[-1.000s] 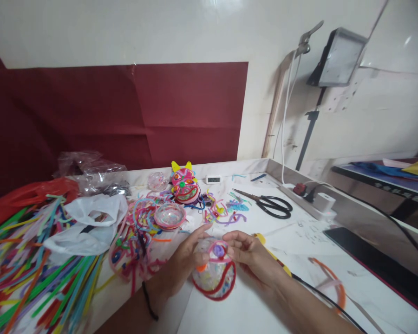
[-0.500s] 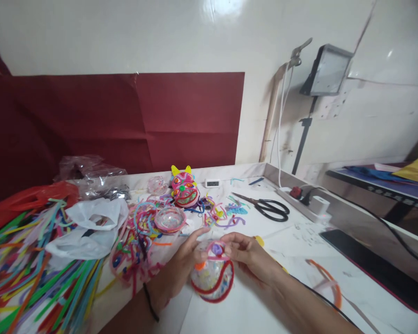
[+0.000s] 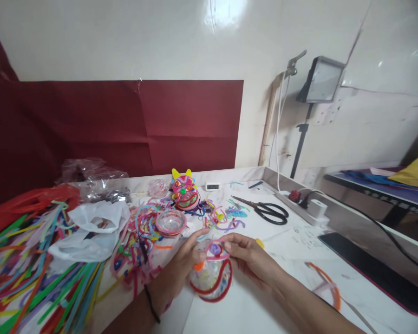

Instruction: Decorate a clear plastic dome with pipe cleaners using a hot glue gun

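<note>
A clear plastic dome (image 3: 209, 278) trimmed with red, pink and purple pipe cleaners rests on the white table (image 3: 264, 306) between my hands. My left hand (image 3: 181, 269) cups its left side, fingers curled round it. My right hand (image 3: 245, 255) pinches the pink pipe cleaner loop (image 3: 218, 250) at the dome's top. A black band circles my left wrist.
Long coloured pipe cleaners (image 3: 31, 269) and a white plastic bag (image 3: 90, 232) lie at the left. Behind are another trimmed dome (image 3: 170, 221), a cat-faced craft (image 3: 184, 191), black scissors (image 3: 270, 211), a power strip (image 3: 308, 206) and a dark tablet (image 3: 379, 273). An orange pipe cleaner (image 3: 325, 280) lies right.
My hands stay on the dome with only small finger shifts at the pink loop. The view has tilted upward a little, so everything sits slightly lower in the picture.
</note>
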Tool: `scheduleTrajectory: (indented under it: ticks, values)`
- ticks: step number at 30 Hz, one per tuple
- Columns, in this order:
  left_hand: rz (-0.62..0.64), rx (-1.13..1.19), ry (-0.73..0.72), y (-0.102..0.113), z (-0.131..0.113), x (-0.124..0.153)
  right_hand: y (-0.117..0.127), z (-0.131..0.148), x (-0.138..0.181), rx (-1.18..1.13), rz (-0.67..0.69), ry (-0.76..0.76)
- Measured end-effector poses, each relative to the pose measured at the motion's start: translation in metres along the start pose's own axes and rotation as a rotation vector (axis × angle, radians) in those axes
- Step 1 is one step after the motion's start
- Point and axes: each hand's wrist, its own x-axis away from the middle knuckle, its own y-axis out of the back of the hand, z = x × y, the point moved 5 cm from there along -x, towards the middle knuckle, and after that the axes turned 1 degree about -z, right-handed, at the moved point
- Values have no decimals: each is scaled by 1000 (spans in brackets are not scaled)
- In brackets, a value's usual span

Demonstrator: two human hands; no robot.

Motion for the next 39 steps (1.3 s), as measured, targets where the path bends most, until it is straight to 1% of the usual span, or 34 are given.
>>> scheduleTrajectory:
  ticks: [8, 14, 19, 21, 23, 24, 26, 27, 30, 31, 33, 35, 37, 39]
  values:
    - [12, 60, -44, 7, 10, -3, -7, 5, 2, -21, 27, -17]
    - [49, 128, -32, 7, 10, -4, -9, 6, 3, -33, 48, -9]
    - [20, 155, -26, 9, 11, -4, -10, 5, 4, -28, 57, -20]
    - [16, 189, -26, 9, 10, -4, -11, 6, 4, -3, 52, -23]
    - [18, 232, -25, 8, 8, -4, -10, 11, 5, 73, 40, -12]
    - [15, 253, -23, 8, 6, -4, -8, 16, 6, 141, 18, 5]
    - [-15, 283, -9, 10, 4, -4, -1, 28, 12, 367, -42, 73]
    - [-37, 293, 1, 12, 4, -4, 4, 36, 17, 530, -79, 122]
    - [-91, 313, 39, 17, 5, -5, 22, 59, 35, 1121, -145, 299]
    - [-105, 311, 50, 19, 5, -5, 29, 63, 41, 1293, -148, 334]
    - [-131, 295, 65, 21, 6, -6, 47, 65, 51, 1523, -150, 306]
    - [-143, 272, 60, 22, 5, -6, 66, 63, 59, 1679, -150, 209]
    - [-148, 251, 51, 23, 4, -7, 79, 60, 65, 1787, -156, 96]
    - [-160, 225, 56, 23, 3, -7, 86, 56, 69, 1838, -152, 19]
